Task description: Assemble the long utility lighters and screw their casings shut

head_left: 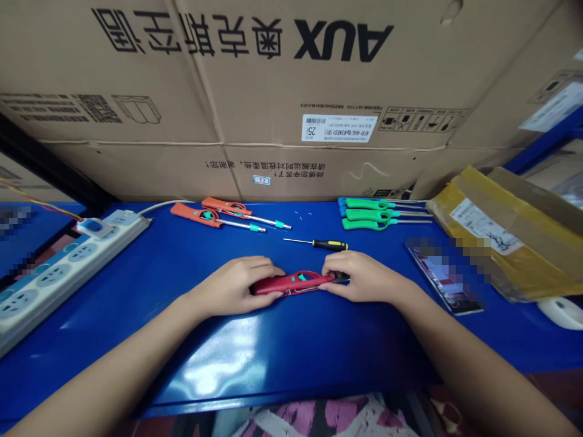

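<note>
Far left of the red lighter (pixel 277 285) is a power strip (pixel 50 273); nearer, beyond its left end, lie two orange lighters (pixel 194 215). The left hand (pixel 237 282) curls partly closed around its handle. The red lighter itself sits between both hands, over the blue table (pixel 182 340); whether it touches is unclear. Just beyond it lies a screwdriver (pixel 330 244). The right hand (pixel 362 278) pinches its front end, fingers bent. Right of it are green lighters (pixel 364 215), a phone (pixel 437 276) and a box (pixel 537 243). The step seems to be two-handed work on that front end; it calls for a steady handle and careful right fingertips.
</note>
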A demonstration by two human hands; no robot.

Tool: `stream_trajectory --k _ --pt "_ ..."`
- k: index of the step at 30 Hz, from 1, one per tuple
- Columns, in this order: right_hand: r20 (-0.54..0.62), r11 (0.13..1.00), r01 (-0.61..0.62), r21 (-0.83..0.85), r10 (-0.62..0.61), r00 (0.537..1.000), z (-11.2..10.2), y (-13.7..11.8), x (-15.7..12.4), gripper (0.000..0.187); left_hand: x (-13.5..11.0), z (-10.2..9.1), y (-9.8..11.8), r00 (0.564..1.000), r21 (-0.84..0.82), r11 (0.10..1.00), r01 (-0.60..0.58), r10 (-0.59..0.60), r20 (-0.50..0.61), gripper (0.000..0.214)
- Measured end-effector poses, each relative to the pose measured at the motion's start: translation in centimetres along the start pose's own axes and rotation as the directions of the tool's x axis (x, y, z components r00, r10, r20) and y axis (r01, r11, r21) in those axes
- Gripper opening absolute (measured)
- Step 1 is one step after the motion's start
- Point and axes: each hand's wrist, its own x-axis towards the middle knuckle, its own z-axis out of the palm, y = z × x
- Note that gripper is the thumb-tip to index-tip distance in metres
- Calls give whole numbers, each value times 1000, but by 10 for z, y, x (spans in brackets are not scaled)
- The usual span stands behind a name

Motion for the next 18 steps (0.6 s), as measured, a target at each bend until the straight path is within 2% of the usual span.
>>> stream_trajectory --k 4,8,12,18 --pt "-80 1000 -15 -12 14 997 -1 2 -2 25 0 5 -3 991 -76 997 26 -36 -130 29" --pt "-179 990 -103 -99 84 980 5 8 2 27 -1 10 -12 965 -10 992 126 -125 -232 32" --pt "-248 968 -215 -131 178 952 14 12 7 19 0 9 -15 961 113 984 135 -102 -257 31" --pt "-344 942 -322 -90 274 898 20 11 11 18 0 0 -4 975 175 983 63 -23 -222 19"
